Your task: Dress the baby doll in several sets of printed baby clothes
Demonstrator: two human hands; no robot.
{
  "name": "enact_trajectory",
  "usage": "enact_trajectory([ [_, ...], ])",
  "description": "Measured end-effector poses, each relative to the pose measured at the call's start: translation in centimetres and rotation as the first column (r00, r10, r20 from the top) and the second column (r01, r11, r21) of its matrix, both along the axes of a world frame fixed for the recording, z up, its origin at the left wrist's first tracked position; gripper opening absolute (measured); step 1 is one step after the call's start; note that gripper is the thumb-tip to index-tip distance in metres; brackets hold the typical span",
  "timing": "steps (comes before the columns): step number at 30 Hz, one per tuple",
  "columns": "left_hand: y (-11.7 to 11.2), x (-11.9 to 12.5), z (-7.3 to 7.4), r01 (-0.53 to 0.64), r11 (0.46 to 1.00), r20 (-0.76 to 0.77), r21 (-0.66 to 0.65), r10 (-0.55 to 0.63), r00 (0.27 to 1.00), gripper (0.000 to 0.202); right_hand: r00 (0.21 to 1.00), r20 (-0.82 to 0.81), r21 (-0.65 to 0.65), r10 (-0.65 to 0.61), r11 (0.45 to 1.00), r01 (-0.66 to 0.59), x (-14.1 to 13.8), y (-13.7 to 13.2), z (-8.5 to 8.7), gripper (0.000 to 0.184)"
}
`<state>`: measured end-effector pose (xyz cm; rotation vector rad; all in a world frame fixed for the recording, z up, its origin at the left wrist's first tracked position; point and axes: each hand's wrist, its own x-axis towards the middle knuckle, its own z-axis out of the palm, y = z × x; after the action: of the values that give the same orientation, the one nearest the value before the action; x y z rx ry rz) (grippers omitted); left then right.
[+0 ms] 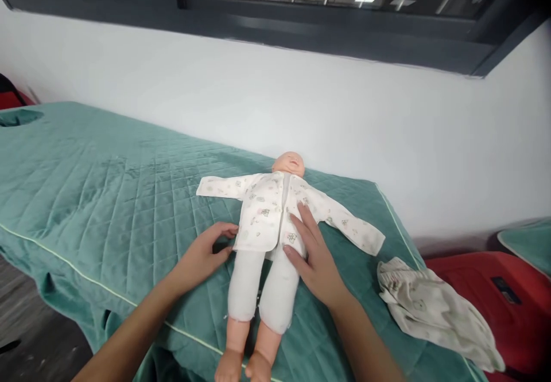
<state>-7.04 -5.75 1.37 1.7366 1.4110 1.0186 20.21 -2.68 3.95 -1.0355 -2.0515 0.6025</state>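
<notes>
1. Here's the doll [279, 296] lying across the bed [129, 193], feet right at the near edge!
2. Left hand [203, 257], narrowly curled, at the shirt's [260, 215] side; right hand [317, 261] spread wide on its front.
3. A hard tug could slide everything off!

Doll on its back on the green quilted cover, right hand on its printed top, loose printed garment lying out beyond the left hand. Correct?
Not quite: the loose printed garment lies on the opposite side, out beyond the right hand, as the head view shows. The rest stands: doll on its back on the green quilted cover, right hand on its printed top.
</notes>
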Motion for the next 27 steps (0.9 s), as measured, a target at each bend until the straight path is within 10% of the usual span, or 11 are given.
enact_trajectory([
  [16, -0.8, 1.0, -0.9, -0.004, 0.977, -0.395, 0.213, 0.09, 0.914, 0.008, 0.937, 0.027, 0.073, -0.348, 0.936, 0.345, 2.4, -5.3, -3.6, 0.047],
  [27, -1.9, 0.8, -1.0, -0.068, 0.95, -0.331, 0.305, 0.172, 0.928, 0.009, 0.959, -0.093, 0.165, -0.268, 0.946, 0.28, 2.6, -5.7, -3.1, 0.017],
])
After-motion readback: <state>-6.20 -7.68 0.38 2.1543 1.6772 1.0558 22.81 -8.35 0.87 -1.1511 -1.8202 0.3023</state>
